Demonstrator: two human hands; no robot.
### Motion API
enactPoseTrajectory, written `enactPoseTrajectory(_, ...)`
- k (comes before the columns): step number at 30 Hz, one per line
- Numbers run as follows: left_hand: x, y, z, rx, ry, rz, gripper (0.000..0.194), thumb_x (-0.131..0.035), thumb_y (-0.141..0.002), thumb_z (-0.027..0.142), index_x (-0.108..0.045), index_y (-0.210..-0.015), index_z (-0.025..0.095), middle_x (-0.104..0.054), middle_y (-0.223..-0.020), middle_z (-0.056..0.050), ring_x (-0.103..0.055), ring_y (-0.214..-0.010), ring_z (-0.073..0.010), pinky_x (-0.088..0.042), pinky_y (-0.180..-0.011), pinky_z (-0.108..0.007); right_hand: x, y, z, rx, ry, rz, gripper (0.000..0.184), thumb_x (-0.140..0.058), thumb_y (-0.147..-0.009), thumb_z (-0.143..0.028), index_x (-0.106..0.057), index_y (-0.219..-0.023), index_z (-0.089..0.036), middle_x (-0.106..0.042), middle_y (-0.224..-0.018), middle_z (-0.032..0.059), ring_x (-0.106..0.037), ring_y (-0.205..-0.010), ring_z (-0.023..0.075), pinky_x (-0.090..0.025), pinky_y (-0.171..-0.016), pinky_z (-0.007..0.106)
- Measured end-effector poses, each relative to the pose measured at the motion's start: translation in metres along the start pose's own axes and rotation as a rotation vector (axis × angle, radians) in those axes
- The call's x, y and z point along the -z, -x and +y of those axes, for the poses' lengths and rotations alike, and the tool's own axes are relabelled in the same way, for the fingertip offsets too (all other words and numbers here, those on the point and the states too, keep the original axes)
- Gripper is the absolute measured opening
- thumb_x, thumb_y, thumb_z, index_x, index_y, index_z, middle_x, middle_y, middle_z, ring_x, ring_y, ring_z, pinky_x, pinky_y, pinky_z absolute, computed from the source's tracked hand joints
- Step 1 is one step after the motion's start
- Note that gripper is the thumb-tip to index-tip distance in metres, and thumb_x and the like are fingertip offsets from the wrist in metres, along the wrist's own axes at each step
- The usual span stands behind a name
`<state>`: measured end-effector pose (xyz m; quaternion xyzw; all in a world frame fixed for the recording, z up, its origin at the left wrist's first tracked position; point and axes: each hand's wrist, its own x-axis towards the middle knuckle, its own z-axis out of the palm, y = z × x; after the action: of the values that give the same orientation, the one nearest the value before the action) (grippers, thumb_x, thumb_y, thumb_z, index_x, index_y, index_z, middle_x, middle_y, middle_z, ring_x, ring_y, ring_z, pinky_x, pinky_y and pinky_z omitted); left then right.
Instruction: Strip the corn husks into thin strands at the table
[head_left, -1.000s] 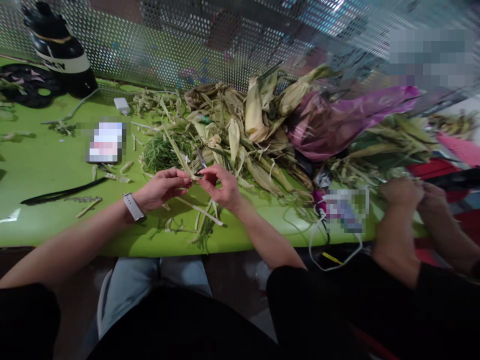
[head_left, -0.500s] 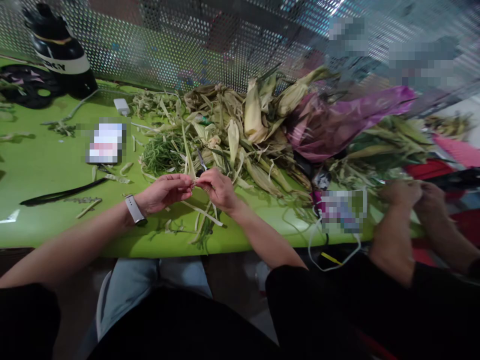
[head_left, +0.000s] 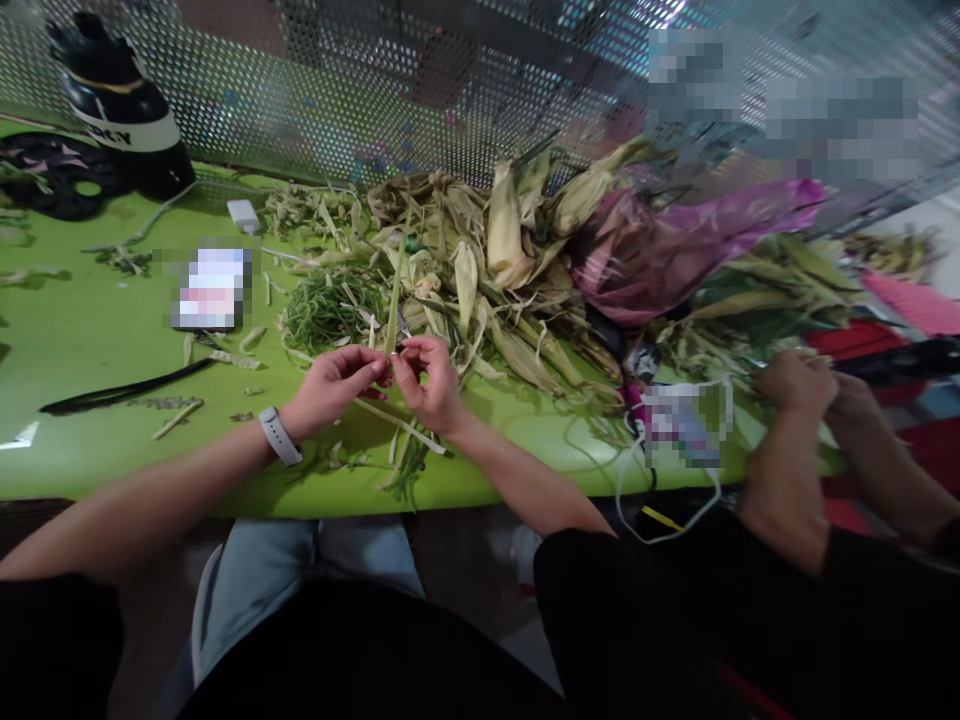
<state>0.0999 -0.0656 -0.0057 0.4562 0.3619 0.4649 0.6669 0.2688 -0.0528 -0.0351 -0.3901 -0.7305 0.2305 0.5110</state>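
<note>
My left hand (head_left: 346,382) and my right hand (head_left: 430,385) meet over the front of the green table (head_left: 135,360). Between their fingertips they pinch the lower end of a long pale-green strip of corn husk (head_left: 394,300), which points up and away from me. Just beyond the fingertips, part of a pair of scissors (head_left: 403,325) shows among the husks, its handle partly hidden by my right hand. A heap of thin green strips (head_left: 326,308) lies beyond my left hand. Past my right hand rises a pile of dried corn husks (head_left: 517,350).
A phone (head_left: 211,290), a white charger (head_left: 242,216) and a dark bottle (head_left: 124,120) occupy the left side. A purple plastic bag (head_left: 637,260) lies on the husks at right. Another person's hands (head_left: 799,380) work at the far right. A perforated metal panel (head_left: 315,90) borders the back.
The husk strip has turned more upright and shifted slightly right. My left hand has rolled over a little, and my right fingers have changed their pinch at its base.
</note>
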Motion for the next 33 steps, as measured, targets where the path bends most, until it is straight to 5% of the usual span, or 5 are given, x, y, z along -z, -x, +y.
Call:
enactPoseTrajectory(6, 0.003, -0.002, -0.001, -0.069, -0.179, 0.01, 0.019, -0.077, -0.074, 0.028, -0.073, -0.083, 0.012, -0.071, -0.074, -0.004, -0.066, -0.065, -0.0121, -0.055, -0.067, -0.024, 0.015, -0.01, -0.004, -0.15, -0.023, -0.132, 0.023, -0.058, -0.089, -0.041, -0.053, -0.086, -0.018, -0.056, -0.066, -0.0037, -0.052, -0.056, 0.008, -0.044, -0.054, 0.022)
enactPoseTrajectory(13, 0.008, -0.004, -0.001, -0.029, -0.172, -0.027, 0.025, -0.08, -0.071, 0.033, -0.073, -0.083, 0.012, -0.072, -0.073, -0.005, -0.067, -0.066, -0.0136, -0.056, -0.069, -0.026, 0.028, -0.016, 0.003, -0.162, -0.015, -0.262, 0.024, -0.058, -0.09, -0.041, -0.056, -0.089, -0.018, -0.06, -0.068, -0.003, -0.055, -0.055, 0.0086, -0.045, -0.054, 0.022)
enactPoseTrajectory(19, 0.008, -0.006, -0.002, 0.014, -0.05, -0.029, 0.034, -0.082, -0.068, 0.039, -0.07, -0.082, 0.01, -0.069, -0.072, -0.003, -0.065, -0.064, -0.0113, -0.055, -0.07, -0.026, 0.032, -0.017, 0.002, 0.077, 0.134, -0.167, 0.014, -0.058, -0.091, -0.03, -0.059, -0.097, -0.018, -0.063, -0.074, -0.0007, -0.056, -0.06, 0.0088, -0.047, -0.06, 0.022)
enactPoseTrajectory(24, 0.007, -0.007, 0.0, 0.086, 0.093, 0.016, 0.031, -0.084, -0.065, 0.033, -0.067, -0.078, 0.01, -0.066, -0.07, -0.001, -0.061, -0.061, -0.008, -0.053, -0.063, -0.021, 0.033, -0.018, 0.007, 0.395, 0.223, -0.282, 0.019, -0.054, -0.093, -0.021, -0.064, -0.11, -0.022, -0.068, -0.095, 0.0054, -0.064, -0.085, 0.0133, -0.053, -0.072, 0.025)
enactPoseTrajectory(33, 0.009, -0.008, 0.001, 0.257, 0.304, 0.005, 0.014, -0.076, -0.073, 0.012, -0.068, -0.083, 0.008, -0.066, -0.072, -0.003, -0.061, -0.06, -0.0067, -0.051, -0.059, -0.016, 0.035, -0.018, 0.011, 0.544, 0.411, -0.256, 0.021, -0.053, -0.093, -0.018, -0.069, -0.104, -0.025, -0.069, -0.094, 0.0065, -0.065, -0.087, 0.0153, -0.055, -0.075, 0.027)
